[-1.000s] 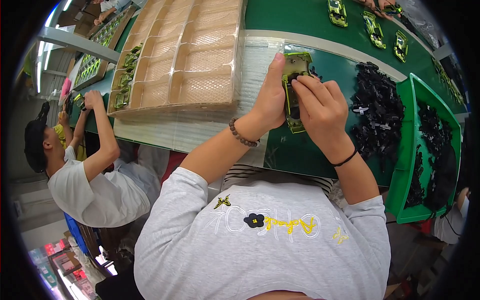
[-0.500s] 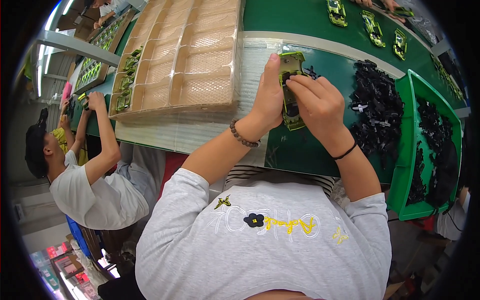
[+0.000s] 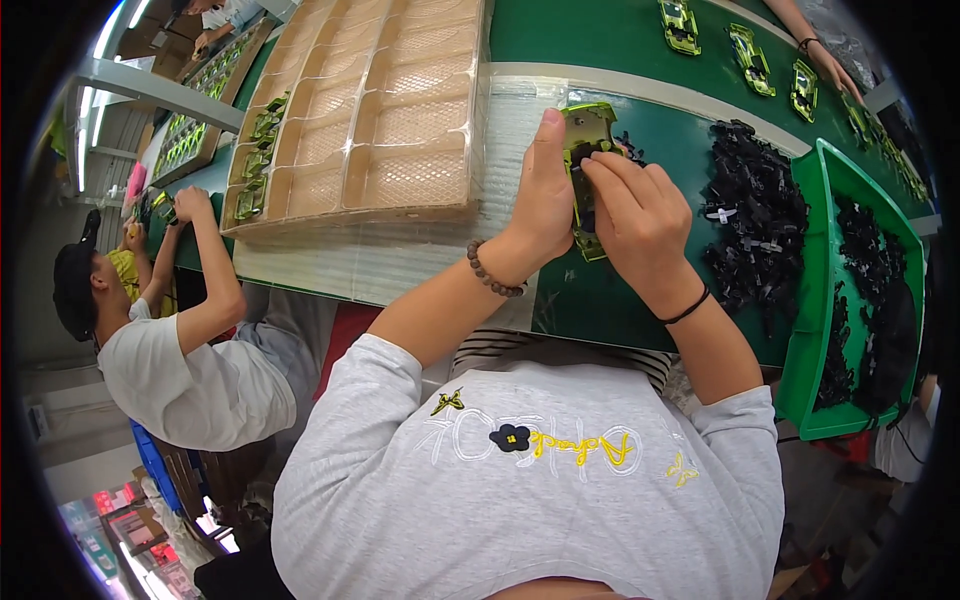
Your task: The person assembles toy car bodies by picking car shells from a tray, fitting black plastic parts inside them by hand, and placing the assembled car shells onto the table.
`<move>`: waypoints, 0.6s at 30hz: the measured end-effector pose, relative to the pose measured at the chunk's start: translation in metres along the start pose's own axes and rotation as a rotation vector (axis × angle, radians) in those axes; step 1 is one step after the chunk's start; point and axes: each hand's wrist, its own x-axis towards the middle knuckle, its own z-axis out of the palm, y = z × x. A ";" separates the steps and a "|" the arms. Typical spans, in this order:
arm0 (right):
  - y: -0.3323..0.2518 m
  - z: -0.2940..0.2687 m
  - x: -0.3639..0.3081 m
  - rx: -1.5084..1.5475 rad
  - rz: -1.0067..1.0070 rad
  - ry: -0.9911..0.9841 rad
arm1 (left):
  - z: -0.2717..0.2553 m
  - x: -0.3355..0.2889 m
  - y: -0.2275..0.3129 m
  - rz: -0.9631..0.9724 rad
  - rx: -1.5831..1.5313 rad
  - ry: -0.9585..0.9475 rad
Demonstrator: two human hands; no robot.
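Note:
A lime-green toy car body shell (image 3: 591, 127) is held upright above the table, its hollow inner side partly in view. My left hand (image 3: 543, 200) grips it along the left edge, thumb pointing up. My right hand (image 3: 640, 208) reaches into the shell with fingers pinched together at a dark part near its middle. The fingertips hide most of that part, so its kind cannot be made out. Just right of the hands lies a heap of small black plastic parts (image 3: 752, 220), with a little cluster of dark pieces (image 3: 628, 148) behind my right fingers.
A divided tan tray (image 3: 415, 170) stands left, green shells (image 3: 258, 160) in its outer column. A green bin (image 3: 812, 330) at right holds black parts. Car bodies (image 3: 748, 60) lie across the far green surface, where another person's hand (image 3: 832, 70) reaches. A co-worker (image 3: 190, 370) sits left.
My hands stay on the shell, having shifted only slightly. At the far right, another person's arm has moved over the car bodies. The co-worker at left has moved their hands a little.

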 end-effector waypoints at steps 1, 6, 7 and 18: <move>0.003 0.001 0.002 0.016 -0.020 0.011 | 0.000 0.000 0.000 0.004 0.003 -0.010; 0.006 0.002 0.002 0.013 -0.016 0.004 | 0.001 0.001 0.004 -0.051 -0.052 -0.012; 0.006 0.002 0.003 0.000 -0.024 -0.016 | 0.000 0.001 0.004 -0.054 -0.060 -0.036; 0.016 -0.003 0.002 0.043 -0.001 -0.047 | -0.008 0.004 0.001 0.190 0.213 -0.020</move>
